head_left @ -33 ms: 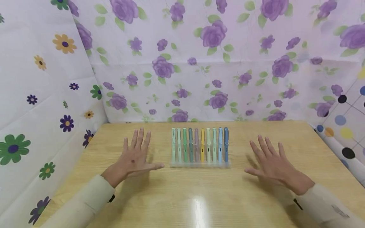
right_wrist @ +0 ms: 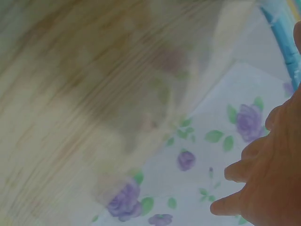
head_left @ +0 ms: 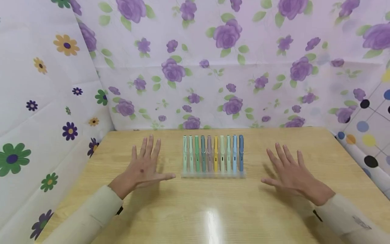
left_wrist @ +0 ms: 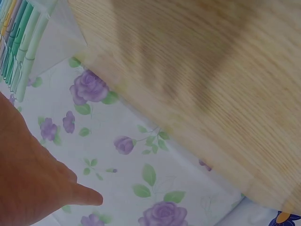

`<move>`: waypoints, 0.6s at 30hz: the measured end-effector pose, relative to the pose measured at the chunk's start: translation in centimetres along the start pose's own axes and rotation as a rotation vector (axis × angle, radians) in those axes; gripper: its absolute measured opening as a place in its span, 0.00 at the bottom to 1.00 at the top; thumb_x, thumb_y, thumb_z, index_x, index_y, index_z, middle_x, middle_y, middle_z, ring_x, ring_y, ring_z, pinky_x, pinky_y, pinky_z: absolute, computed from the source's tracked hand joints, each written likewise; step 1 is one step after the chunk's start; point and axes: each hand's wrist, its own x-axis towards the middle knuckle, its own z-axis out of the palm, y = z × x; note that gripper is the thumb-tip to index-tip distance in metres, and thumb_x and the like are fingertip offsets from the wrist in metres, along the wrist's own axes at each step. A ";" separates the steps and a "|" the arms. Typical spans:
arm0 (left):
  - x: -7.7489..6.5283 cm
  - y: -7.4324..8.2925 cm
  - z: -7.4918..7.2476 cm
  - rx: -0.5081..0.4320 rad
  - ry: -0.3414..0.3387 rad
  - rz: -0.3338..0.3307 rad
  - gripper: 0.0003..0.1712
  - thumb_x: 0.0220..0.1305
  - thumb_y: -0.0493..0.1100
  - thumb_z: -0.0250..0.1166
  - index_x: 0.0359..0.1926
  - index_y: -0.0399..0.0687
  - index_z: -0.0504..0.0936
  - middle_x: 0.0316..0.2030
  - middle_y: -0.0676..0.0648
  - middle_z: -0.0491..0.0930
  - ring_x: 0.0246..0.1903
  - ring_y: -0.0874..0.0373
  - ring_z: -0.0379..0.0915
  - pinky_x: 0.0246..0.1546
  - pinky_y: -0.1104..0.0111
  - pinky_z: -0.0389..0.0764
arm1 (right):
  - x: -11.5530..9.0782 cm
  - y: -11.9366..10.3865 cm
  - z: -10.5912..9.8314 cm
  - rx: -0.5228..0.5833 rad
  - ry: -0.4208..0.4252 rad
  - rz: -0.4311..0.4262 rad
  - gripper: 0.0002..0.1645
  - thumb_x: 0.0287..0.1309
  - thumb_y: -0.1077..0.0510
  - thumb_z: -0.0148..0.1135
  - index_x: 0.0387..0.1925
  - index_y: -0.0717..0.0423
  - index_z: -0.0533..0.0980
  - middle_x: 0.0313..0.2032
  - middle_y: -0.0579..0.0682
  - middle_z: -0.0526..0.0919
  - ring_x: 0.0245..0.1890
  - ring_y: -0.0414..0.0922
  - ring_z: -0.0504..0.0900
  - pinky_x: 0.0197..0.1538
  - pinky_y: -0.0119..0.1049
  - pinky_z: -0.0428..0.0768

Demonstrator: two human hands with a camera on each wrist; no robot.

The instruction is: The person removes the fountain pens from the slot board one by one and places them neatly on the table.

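Observation:
Several pens with clips, in greens, grey, mauve, yellow and blues, form a row at the middle of the table; a yellow pen (head_left: 216, 159) is among them. Their lower ends sit in a clear holder (head_left: 213, 175). To the left of the row, my left hand (head_left: 141, 169) is spread palm down with its thumb pointing at the holder, touching no pen. On the other side my right hand (head_left: 294, 176) is spread likewise, farther from the row. A pale green pen (left_wrist: 32, 52) shows in the left wrist view, and a blue pen (right_wrist: 283, 40) in the right.
The wooden table (head_left: 189, 210) runs back to a cloth (head_left: 207, 84) printed with purple flowers. A white flowered cloth (head_left: 18, 128) hangs at the left, and a dotted cloth (head_left: 377, 125) at the right. Light glares off the tabletop near the front.

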 end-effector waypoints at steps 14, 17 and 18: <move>1.5 0.9 1.4 -0.061 -0.044 0.104 0.76 0.51 0.82 0.59 0.78 0.38 0.31 0.76 0.33 0.27 0.76 0.37 0.24 0.66 0.31 0.36 | 0.6 -0.5 -1.8 0.044 0.011 -0.029 0.62 0.65 0.27 0.53 0.79 0.57 0.36 0.77 0.65 0.31 0.76 0.66 0.36 0.67 0.73 0.36; 1.9 1.1 1.8 -0.074 -0.053 0.139 0.76 0.52 0.82 0.60 0.78 0.37 0.31 0.77 0.35 0.29 0.76 0.37 0.27 0.67 0.32 0.39 | 1.4 -0.7 -1.9 0.089 0.018 -0.046 0.62 0.66 0.29 0.54 0.79 0.59 0.37 0.77 0.65 0.35 0.76 0.65 0.38 0.69 0.70 0.39; 2.0 1.1 1.9 -0.079 -0.057 0.147 0.76 0.52 0.82 0.60 0.78 0.38 0.31 0.77 0.36 0.29 0.76 0.37 0.28 0.67 0.32 0.39 | 1.8 -0.7 -1.9 0.112 0.025 -0.055 0.61 0.66 0.30 0.55 0.78 0.60 0.37 0.77 0.66 0.37 0.76 0.64 0.39 0.70 0.69 0.40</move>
